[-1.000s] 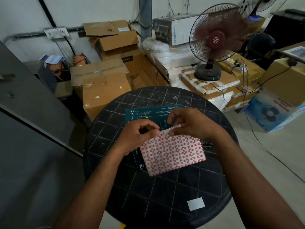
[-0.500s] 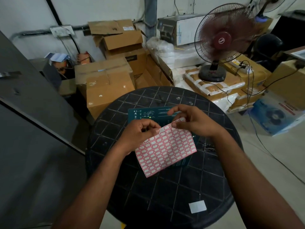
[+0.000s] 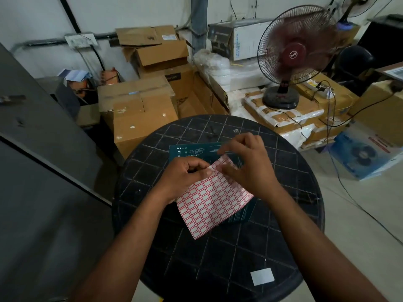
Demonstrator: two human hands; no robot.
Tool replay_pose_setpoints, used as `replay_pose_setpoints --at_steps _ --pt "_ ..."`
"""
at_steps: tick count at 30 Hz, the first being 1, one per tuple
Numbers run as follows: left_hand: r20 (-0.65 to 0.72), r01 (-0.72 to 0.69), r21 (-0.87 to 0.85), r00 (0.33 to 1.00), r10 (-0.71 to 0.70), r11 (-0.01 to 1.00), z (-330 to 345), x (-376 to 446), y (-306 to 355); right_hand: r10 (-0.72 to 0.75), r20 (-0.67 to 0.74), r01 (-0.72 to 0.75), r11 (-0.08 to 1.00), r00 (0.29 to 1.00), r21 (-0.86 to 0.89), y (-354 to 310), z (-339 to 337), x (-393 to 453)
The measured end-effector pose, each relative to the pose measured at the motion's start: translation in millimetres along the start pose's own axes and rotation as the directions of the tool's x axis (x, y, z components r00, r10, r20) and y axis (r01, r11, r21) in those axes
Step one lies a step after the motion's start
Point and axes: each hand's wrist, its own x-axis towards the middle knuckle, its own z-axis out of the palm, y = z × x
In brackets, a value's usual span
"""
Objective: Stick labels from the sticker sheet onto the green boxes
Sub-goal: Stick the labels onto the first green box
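Note:
A sticker sheet of white labels with red borders is tilted above the round black table. My left hand pinches its upper left corner. My right hand has its fingertips curled on the sheet's top edge, picking at a label there. Under the sheet lies a flat dark green box, mostly covered by the sheet and my hands. Only its far end and a strip at the right show.
A white rectangular patch sits near the table's front right edge. Cardboard boxes stand behind the table. A red table fan stands on packages at the right, with cables trailing over the floor. A grey panel runs along the left.
The sticker sheet has turned and tilted, its near corner swinging down to the left. My right hand moved down onto its top edge. My left hand keeps its pinch on the corner.

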Motion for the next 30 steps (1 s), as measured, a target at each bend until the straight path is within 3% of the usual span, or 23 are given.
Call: replay_pose_setpoints --at_steps 4,30 --pt "0.004 -0.018 -0.01 1.0 0.018 1.0 0 -1 -1 -0.134 -0.044 0.133 0.991 0.99 -0.032 1 6 -13" --pt "0.047 -0.123 0.223 0.992 0.115 0.967 5 -5 -4 -0.146 -0.019 0.144 0.986 0.989 -0.084 -8 6 -22"
